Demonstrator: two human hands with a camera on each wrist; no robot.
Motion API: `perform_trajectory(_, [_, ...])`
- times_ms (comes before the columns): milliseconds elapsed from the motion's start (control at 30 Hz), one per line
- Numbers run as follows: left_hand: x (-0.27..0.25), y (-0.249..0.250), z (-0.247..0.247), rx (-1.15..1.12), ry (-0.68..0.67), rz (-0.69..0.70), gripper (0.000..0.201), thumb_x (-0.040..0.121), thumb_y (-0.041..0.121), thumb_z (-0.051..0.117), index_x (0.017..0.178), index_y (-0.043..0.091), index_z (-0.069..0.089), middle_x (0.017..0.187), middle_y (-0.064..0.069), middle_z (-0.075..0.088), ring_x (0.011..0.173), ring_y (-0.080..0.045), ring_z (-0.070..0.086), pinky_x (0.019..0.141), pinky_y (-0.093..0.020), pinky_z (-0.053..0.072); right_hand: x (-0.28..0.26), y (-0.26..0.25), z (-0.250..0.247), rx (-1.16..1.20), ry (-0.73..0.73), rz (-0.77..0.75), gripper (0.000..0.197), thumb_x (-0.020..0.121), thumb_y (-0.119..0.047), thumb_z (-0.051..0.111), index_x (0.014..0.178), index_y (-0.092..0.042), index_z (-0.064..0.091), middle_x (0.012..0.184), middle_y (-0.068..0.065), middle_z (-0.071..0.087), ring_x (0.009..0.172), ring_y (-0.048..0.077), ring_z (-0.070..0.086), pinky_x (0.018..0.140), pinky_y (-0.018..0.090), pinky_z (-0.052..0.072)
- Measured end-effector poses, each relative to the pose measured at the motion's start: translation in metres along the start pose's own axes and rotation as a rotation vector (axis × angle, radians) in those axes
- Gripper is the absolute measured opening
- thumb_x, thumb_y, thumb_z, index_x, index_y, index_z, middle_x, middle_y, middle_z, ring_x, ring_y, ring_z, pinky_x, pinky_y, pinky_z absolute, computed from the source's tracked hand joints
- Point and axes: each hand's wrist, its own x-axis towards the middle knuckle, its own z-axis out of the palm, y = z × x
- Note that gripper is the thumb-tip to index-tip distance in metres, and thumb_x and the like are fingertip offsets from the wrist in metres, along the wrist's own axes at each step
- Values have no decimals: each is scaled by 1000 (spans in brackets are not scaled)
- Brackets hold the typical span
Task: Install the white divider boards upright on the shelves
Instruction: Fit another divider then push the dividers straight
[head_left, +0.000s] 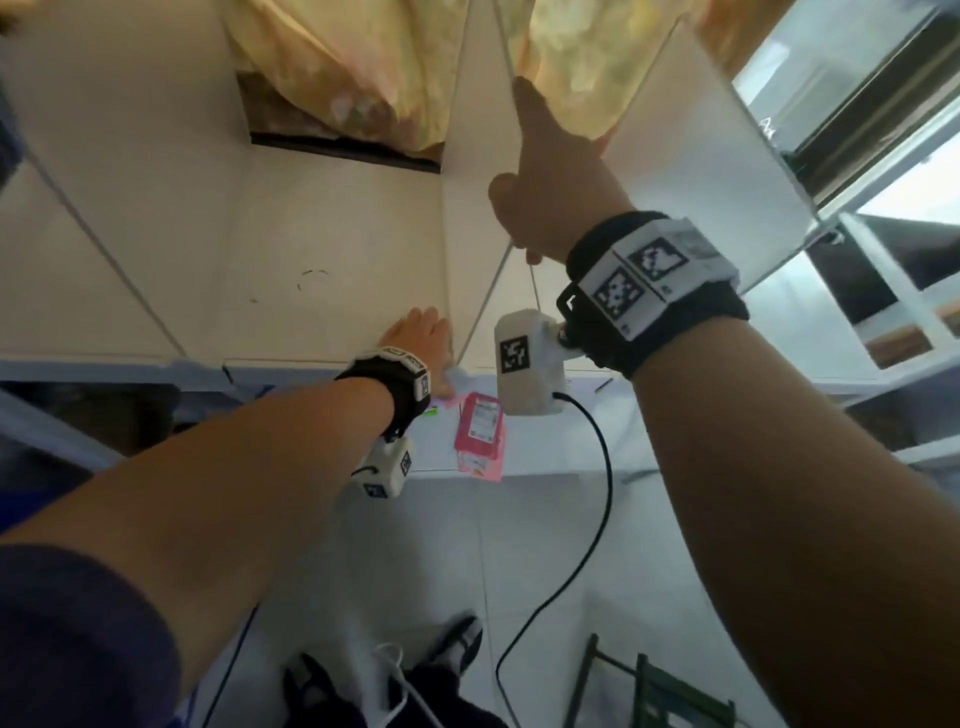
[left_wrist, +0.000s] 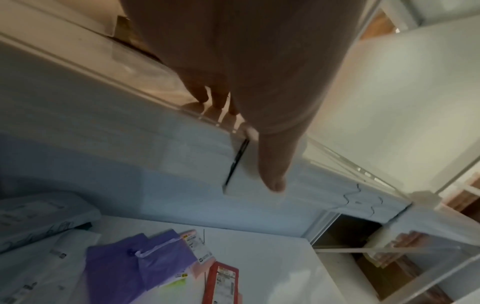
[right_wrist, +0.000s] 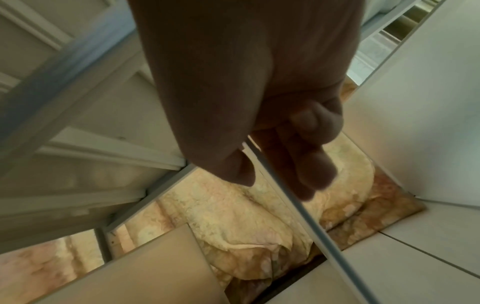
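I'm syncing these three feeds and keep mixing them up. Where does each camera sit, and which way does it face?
Head: on the head, facing down at the shelf; both forearms, left hand, right hand, feet show.
Left wrist: along the left hand at the shelf's front edge, pink packet below.
Right wrist: along the right hand pinching the divider board by its edge, yellow cloth behind.
Shared: head and right wrist both show that board.

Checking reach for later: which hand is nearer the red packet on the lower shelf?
Left. The left hand rests on the shelf edge just above the red packet; the right hand holds a divider higher up.
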Motion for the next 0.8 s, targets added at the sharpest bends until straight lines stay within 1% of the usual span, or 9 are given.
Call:
perform_trajectory(67, [1,1,3,-3,53,4,68,69,48,72,120,12,45,123,-9,45,111,-29,44,93,-41,38,-5,3,2,-8,6,-21,74,92,-11,41,154,-27,3,77,8,54,62,17,67,57,30,59])
perform_trajectory(133, [2,-1,4,26,83,19,62,72,48,69,118,14,46,119,-7,48,108,-28,47,94,-40,38,-2,8,5,-23,54,-8,74,94,-6,41,154,-23,1,66,4,43,61,19,66,56,33,59])
perform_trajectory(200, [2,-4,4,41,86,29,70,69,54,69,122,15,45,118,-5,50,108,-28,50,97,-40,37,2,10,8,-82,62,-30,73,95,-6,44,154,-20,2,74,3,56,59,18,63,50,31,54])
perform_trajectory(267, [1,-5,4,51,88,35,77,67,57,67,127,14,43,120,-5,51,109,-28,51,100,-41,37,6,11,5,-153,6,-52,72,95,-6,45,153,-19,4,83,3,63,57,16,61,47,28,48])
perform_trajectory(367, [-1,-5,2,75,77,47,80,65,62,66,126,16,44,118,-4,52,107,-27,52,97,-41,38,11,8,-4,-119,-93,-28,74,96,-4,46,152,-28,5,78,8,67,48,14,63,37,23,45])
perform_trajectory(433, [-1,-5,1,108,61,69,78,64,64,65,122,15,46,116,-5,53,105,-28,52,94,-42,38,11,7,-7,-92,-122,-13,70,96,-4,42,151,-29,6,81,10,67,44,12,61,34,19,42])
perform_trajectory(533, [-1,-8,2,132,61,80,77,66,65,62,123,15,48,119,-6,51,108,-28,50,96,-44,37,11,8,-9,-73,-140,-22,69,96,-4,39,152,-27,6,81,11,68,46,14,61,37,21,42])
perform_trajectory(667, [-2,-10,6,84,76,61,83,70,65,62,135,17,43,136,-4,45,124,-27,43,108,-46,29,8,7,-11,-62,-142,-7,67,96,-6,37,152,-27,6,75,10,67,52,19,61,46,27,46])
perform_trajectory(800, [-5,-9,0,101,59,59,86,72,67,61,139,17,41,140,-4,45,129,-27,42,112,-48,25,8,6,-12,-80,-144,0,66,96,-7,36,152,-25,5,72,9,67,50,18,60,45,25,42])
